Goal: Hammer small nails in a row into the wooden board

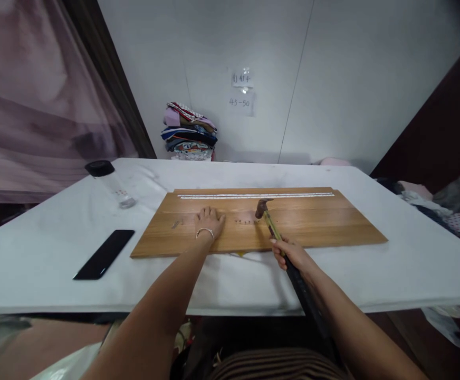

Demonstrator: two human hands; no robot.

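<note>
Left hand (209,222) lies flat, fingers spread, on the wooden board (313,224) across mid-frame; right hand (289,254), right of centre, grips a hammer (271,224), its head (260,209) near a row of nails (246,221) at centre.

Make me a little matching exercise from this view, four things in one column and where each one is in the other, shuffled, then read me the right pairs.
Things:
1. hammer
2. left hand
3. flat black slab
4. pile of folded cloth

Places:
A. on the white table, left of the board
B. in front of the pale wall
C. held in the grip of the right hand
D. spread on the wooden board

Pairs: 1-C, 2-D, 3-A, 4-B
</note>
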